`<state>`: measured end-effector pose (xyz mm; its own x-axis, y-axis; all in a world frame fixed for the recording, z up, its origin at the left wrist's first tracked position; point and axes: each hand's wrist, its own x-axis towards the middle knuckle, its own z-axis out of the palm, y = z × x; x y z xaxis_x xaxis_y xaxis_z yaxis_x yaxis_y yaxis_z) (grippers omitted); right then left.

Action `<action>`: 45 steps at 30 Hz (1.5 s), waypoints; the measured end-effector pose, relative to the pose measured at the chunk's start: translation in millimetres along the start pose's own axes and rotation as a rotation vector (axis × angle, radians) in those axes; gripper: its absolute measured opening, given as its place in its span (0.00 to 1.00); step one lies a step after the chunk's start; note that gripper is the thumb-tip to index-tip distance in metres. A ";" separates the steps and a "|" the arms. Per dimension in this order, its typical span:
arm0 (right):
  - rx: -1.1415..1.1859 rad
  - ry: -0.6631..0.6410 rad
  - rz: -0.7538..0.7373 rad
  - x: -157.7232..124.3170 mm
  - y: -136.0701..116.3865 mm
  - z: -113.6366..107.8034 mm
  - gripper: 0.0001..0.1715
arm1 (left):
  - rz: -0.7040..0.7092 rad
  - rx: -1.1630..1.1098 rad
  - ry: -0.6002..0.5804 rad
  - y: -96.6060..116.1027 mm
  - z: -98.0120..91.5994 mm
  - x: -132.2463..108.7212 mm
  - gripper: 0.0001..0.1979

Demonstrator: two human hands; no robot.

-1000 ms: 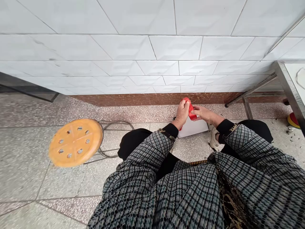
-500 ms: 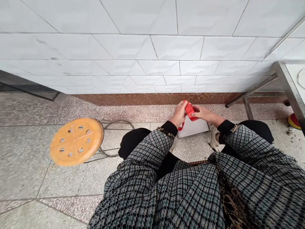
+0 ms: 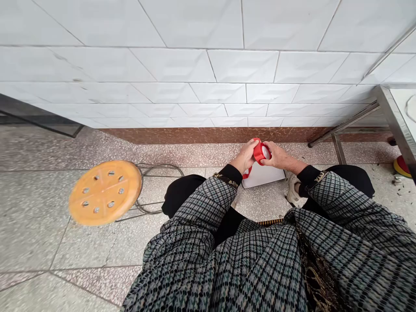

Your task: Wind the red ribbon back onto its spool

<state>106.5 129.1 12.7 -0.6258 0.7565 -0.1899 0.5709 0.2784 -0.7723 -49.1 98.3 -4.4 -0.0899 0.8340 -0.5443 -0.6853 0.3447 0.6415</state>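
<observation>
A roll of red ribbon [image 3: 260, 154] with a white core is between my two hands, above the floor near the wall. My right hand [image 3: 276, 156] grips the roll from its right side, with its fingers on the rim. My left hand [image 3: 247, 156] is closed on the ribbon at the roll's left side, thumb on top. A loose length of the ribbon hangs in a loop under the left hand. Below both hands a flat white box or board [image 3: 267, 176] lies on the floor, partly covered from view by the hands and ribbon.
An orange round stool [image 3: 105, 193] with dark wire legs lies tipped on the left. White wall tiles [image 3: 224, 65] rise ahead. A metal-framed table [image 3: 394, 119] stands at right, with a red and yellow object [image 3: 402, 165] beneath it. My shoe [image 3: 295, 190] is beside the white piece.
The roll has turned in my right hand, so its white core now faces the camera. Both hands stay in nearly the same place, with the loose ribbon still hanging.
</observation>
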 end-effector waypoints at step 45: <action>-0.049 -0.028 -0.127 2.9 14.5 -0.2 0.42 | -0.011 -0.061 0.049 1.6 4.3 -2.8 0.09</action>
<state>113.1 135.4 1.0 -0.7090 0.6966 -0.1100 0.5112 0.4003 -0.7605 -46.8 98.4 0.4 -0.1166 0.8079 -0.5776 -0.7289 0.3254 0.6023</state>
